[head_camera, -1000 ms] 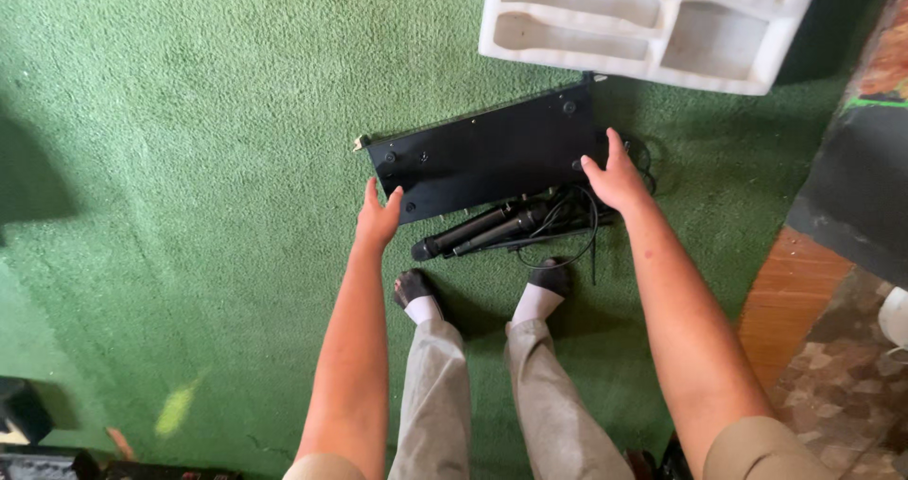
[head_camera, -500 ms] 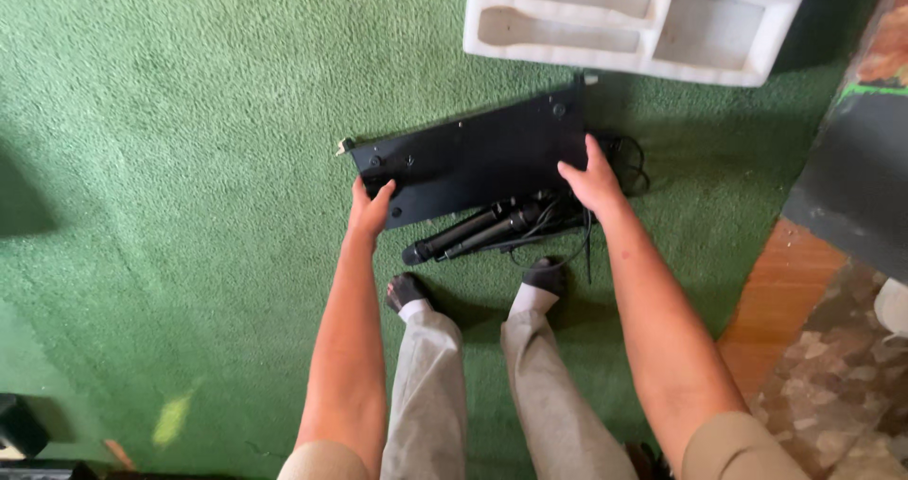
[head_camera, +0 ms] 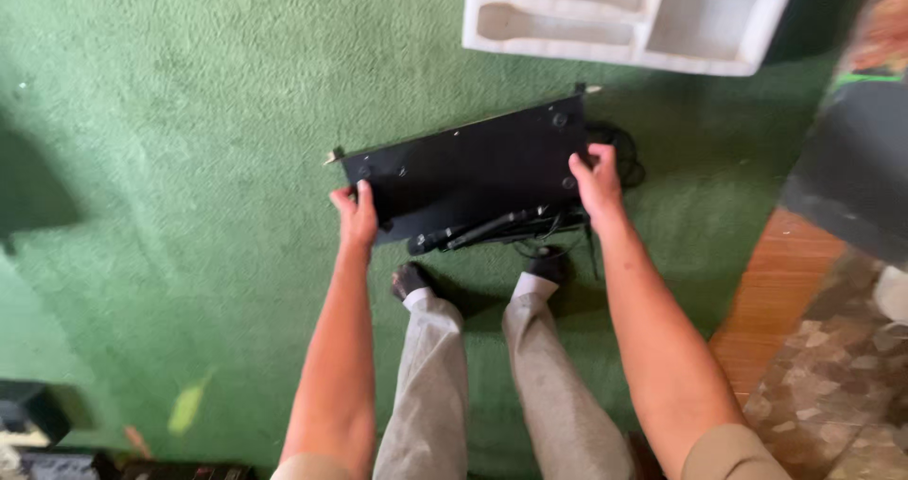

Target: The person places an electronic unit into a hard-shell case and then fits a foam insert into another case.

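Flat black rectangular panel (head_camera: pixel 473 173), tilted, above green carpet, gripped at both short ends, over black microphones (head_camera: pixel 473 232)

I see both of my bare arms stretched straight down and forward, elbows nearly locked. My left hand (head_camera: pixel 356 217) is curled, thumb up, fingers wrapped under — my right hand (head_camera: pixel 596 179) sits a little further out, fingers spread and bent. My legs stand between the arms.
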